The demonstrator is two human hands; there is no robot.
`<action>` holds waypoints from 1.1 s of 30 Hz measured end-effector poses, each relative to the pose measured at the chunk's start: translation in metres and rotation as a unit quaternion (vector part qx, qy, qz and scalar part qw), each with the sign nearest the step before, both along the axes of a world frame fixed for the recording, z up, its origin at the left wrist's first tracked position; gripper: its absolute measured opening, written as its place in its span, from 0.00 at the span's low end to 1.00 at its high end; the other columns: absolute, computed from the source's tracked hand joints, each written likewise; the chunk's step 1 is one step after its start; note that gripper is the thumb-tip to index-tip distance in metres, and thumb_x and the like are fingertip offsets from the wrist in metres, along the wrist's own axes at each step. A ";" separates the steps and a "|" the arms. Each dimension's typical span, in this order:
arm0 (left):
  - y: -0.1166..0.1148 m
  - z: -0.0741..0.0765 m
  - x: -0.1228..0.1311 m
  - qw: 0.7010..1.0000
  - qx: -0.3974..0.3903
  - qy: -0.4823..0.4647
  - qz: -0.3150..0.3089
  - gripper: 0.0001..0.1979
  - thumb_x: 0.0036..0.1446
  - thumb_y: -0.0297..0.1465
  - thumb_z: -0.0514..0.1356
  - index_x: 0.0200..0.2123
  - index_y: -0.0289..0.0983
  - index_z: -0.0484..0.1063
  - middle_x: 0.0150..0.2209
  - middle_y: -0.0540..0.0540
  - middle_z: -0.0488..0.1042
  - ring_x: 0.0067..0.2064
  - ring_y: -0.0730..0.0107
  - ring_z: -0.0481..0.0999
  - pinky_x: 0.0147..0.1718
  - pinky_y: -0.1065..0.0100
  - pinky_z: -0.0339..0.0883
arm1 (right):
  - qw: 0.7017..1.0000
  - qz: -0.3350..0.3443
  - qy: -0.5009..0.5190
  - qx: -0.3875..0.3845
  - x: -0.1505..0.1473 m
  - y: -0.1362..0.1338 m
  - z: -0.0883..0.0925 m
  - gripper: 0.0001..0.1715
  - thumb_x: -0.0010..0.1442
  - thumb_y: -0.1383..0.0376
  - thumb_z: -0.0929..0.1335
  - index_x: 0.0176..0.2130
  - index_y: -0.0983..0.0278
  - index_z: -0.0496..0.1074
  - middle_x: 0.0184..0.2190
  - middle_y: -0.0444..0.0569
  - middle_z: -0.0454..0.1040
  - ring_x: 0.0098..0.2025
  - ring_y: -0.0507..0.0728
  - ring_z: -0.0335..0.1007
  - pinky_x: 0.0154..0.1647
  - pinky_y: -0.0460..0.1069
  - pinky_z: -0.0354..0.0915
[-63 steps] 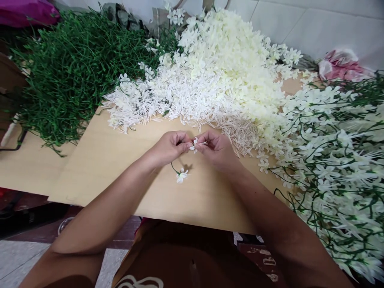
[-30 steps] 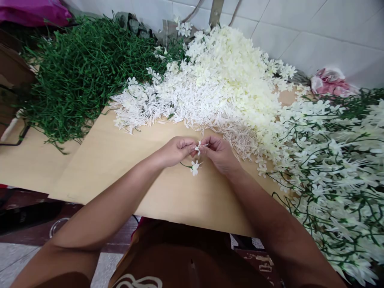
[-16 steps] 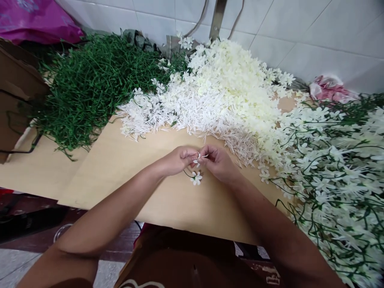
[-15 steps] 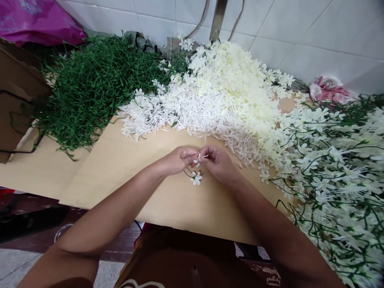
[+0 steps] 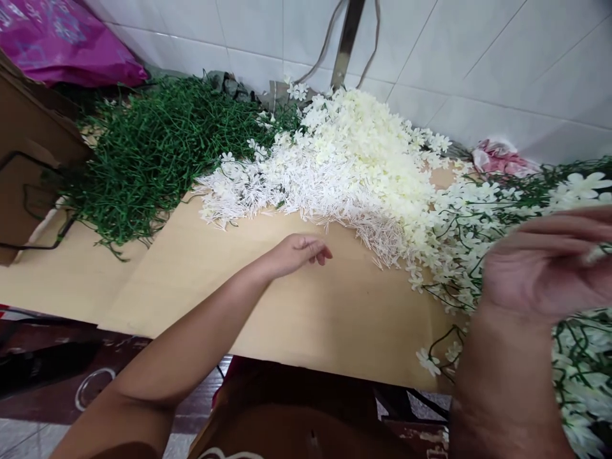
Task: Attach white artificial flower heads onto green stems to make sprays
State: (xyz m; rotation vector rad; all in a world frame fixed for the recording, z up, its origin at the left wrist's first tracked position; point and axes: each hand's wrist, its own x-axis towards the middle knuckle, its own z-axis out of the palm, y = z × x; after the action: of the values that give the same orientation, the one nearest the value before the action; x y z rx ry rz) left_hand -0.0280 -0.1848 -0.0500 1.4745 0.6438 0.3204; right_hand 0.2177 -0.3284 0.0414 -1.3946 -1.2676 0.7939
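Note:
My left hand (image 5: 308, 250) hovers over the tan board (image 5: 287, 306), fingers loosely bent and nothing seen in them. At the right, my right hand (image 5: 545, 261) is raised over a heap of white artificial flowers with green stems (image 5: 463, 223). Its fingers are curled, cut off partly by the picture's edge, around a white artificial flower (image 5: 597, 255) that shows only in part. Ahead of my left hand lie loose white stamens (image 5: 325, 191), with a mound of cream-white petals (image 5: 368, 146) behind them.
A pile of green plastic stems (image 5: 157, 146) lies at the left, beside a cardboard box (image 5: 33, 159). Behind are a purple bag (image 5: 71, 44), a tiled wall (image 5: 454, 57) and a pink-and-white plastic bag (image 5: 504, 159). The board's front edge runs close to my body.
My hands were together over the board, working on a small white flower. They have parted: my right hand has swung right to the flower heap, and the flower has left the board's middle.

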 end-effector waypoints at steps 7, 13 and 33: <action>-0.001 0.000 0.002 0.998 0.055 0.025 -0.013 0.12 0.60 0.32 0.55 0.31 0.34 0.76 0.27 0.49 0.74 0.32 0.74 0.72 0.37 0.72 0.64 | 0.998 -0.052 0.035 0.002 -0.056 0.073 -0.047 0.14 0.51 0.56 0.73 0.34 0.63 0.74 0.26 0.45 0.76 0.28 0.52 0.71 0.30 0.49 0.69; -0.003 -0.006 0.004 0.995 0.093 0.019 -0.010 0.12 0.60 0.32 0.55 0.27 0.34 0.74 0.29 0.47 0.76 0.33 0.72 0.73 0.36 0.70 0.65 | 0.977 -0.025 -0.213 -0.014 -0.080 0.122 -0.068 0.06 0.56 0.68 0.69 0.36 0.64 0.76 0.34 0.50 0.76 0.35 0.55 0.70 0.40 0.53 0.68; 0.017 0.003 -0.002 0.980 0.100 0.030 0.171 0.14 0.58 0.38 0.57 0.33 0.33 0.76 0.28 0.47 0.75 0.30 0.73 0.70 0.33 0.71 0.64 | 0.997 -0.044 -0.043 -0.046 -0.047 0.124 -0.073 0.08 0.48 0.67 0.70 0.32 0.63 0.68 0.24 0.42 0.70 0.26 0.50 0.64 0.32 0.49 0.64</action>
State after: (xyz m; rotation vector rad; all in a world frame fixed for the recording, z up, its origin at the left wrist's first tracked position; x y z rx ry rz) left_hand -0.0300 -0.1682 -0.0465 1.5665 0.9387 0.6216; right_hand 0.1708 -0.2041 -0.0316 -1.5622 -1.2399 0.7461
